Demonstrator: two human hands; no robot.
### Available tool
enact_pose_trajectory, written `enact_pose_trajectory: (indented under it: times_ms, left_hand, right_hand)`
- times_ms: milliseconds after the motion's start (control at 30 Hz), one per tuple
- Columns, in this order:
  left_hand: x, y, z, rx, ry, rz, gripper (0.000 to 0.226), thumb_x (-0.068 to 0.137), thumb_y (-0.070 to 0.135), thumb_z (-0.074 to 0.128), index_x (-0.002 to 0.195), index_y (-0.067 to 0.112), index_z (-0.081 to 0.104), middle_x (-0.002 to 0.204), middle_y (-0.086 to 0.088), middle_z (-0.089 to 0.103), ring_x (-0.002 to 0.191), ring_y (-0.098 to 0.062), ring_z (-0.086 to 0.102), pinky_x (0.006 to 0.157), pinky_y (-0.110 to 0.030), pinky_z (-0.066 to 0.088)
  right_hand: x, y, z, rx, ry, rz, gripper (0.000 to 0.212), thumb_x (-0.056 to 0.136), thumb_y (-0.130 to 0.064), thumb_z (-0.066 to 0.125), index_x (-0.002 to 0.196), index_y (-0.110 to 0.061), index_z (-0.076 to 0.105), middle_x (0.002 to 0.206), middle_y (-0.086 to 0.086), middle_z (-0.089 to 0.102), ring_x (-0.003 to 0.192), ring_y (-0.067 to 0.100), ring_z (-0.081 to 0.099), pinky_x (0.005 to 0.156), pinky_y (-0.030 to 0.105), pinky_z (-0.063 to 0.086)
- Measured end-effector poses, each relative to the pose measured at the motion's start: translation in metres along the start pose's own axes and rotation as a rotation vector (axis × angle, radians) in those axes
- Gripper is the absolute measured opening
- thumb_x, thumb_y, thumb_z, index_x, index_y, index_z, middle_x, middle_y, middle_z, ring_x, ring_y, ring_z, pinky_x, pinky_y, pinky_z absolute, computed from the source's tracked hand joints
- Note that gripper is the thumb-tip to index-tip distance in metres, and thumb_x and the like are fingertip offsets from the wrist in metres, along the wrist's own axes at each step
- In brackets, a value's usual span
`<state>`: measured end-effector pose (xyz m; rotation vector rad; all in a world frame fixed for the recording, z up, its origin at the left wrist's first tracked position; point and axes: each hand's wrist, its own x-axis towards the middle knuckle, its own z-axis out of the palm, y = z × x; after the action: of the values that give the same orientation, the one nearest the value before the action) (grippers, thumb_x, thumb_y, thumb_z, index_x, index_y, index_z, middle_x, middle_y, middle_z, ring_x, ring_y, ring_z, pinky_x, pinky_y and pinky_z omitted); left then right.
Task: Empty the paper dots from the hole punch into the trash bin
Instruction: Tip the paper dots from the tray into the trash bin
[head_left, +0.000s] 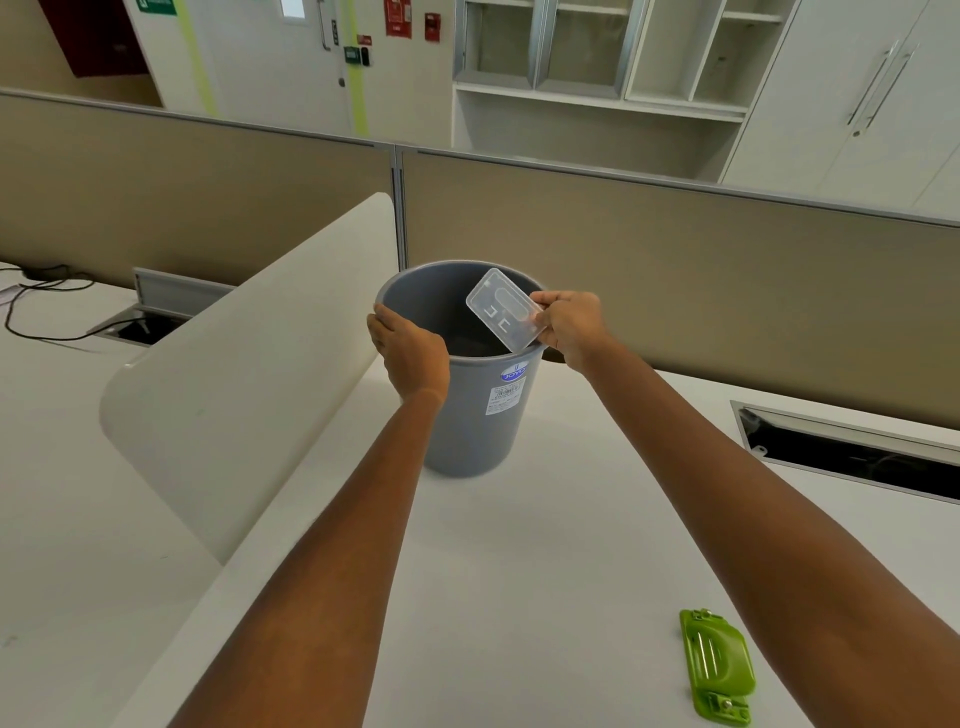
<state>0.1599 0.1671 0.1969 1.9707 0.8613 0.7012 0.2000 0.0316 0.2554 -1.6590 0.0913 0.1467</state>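
Above, our left hand grips the trash bin rim at nine o'clock; our right hand pinches the clear tray at three o'clock, tilted over its mouth.

office | desk partitions | white desks | cable hatch | wall shelving

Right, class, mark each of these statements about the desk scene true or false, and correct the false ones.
1. The right hand holds the clear plastic tray over the round grey plastic trash bin. True.
2. The left hand is holding the green hole punch body. False: it grips the bin's rim; the punch body lies on the white desk.
3. The bin stands on the floor. False: it stands on the desk.
4. The bin bears a label on its side. True.
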Motion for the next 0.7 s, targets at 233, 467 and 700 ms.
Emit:
enact_pose_trajectory:
  times_ms: [233,467,700]
  left_hand:
    - [0.001,-0.001,0.000,0.003,0.002,0.001,0.057,0.096,0.006,0.039,0.147,0.002,0.016,0.153,-0.017,0.023,0.140,-0.033,0.029,0.110,-0.039,0.038]
    - [-0.001,0.001,0.000,0.026,0.008,-0.006,0.055,0.097,0.009,0.039,0.147,0.003,0.019,0.154,-0.015,0.024,0.139,-0.031,0.031,0.109,-0.037,0.037]
    - [0.001,0.000,0.000,0.022,0.004,-0.004,0.053,0.096,0.009,0.040,0.146,0.004,0.022,0.151,-0.016,0.027,0.137,-0.034,0.034,0.110,-0.041,0.038]
  right_hand:
    - [-0.002,0.001,0.002,-0.396,-0.120,-0.277,0.040,0.080,0.015,0.043,0.110,0.001,0.066,0.094,0.007,0.060,0.088,0.018,0.053,0.078,0.030,0.051]
    - [-0.012,0.006,-0.001,-0.661,-0.202,-0.513,0.034,0.084,0.013,0.045,0.107,0.002,0.068,0.113,0.018,0.068,0.101,0.025,0.064,0.082,0.014,0.046]
    - [-0.012,0.006,-0.010,-0.406,-0.131,-0.420,0.032,0.080,0.015,0.051,0.107,0.004,0.067,0.107,0.019,0.069,0.083,0.013,0.058,0.060,-0.001,0.044]
